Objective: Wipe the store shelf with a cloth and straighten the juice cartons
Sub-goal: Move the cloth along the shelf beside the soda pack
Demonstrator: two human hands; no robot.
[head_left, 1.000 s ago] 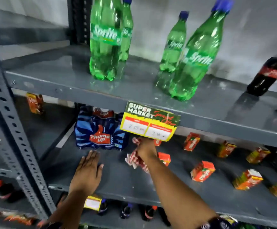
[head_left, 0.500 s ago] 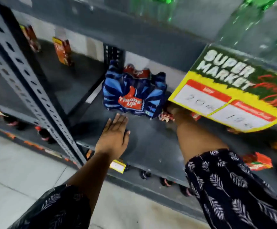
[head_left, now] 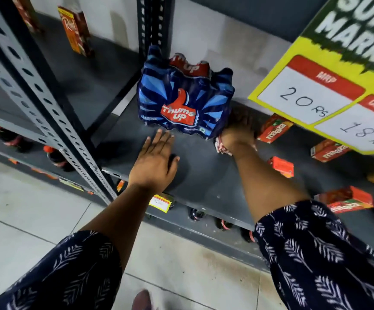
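Note:
My right hand [head_left: 237,135] presses a red-and-white cloth [head_left: 220,147] onto the grey shelf [head_left: 203,175], right beside the blue Thums Up pack [head_left: 181,97]. My left hand [head_left: 153,162] lies flat and open on the shelf in front of that pack, holding nothing. Several small red Maaza juice cartons lie scattered to the right: one [head_left: 273,128] just past my right hand, another [head_left: 281,165] near my forearm, one [head_left: 346,199] at the shelf front by my sleeve. Most of the cloth is hidden under my hand.
A yellow price sign [head_left: 315,97] hangs from the shelf above at upper right. A perforated steel upright [head_left: 54,113] stands at left. Tall juice cartons [head_left: 74,30] sit on the neighbouring shelf. Bottles [head_left: 56,157] stand on the lower shelf. Tiled floor lies below.
The view has dropped and closed in under the upper shelf. My right hand with the cloth has moved left, up against the Thums Up pack. My left hand has stayed flat on the shelf.

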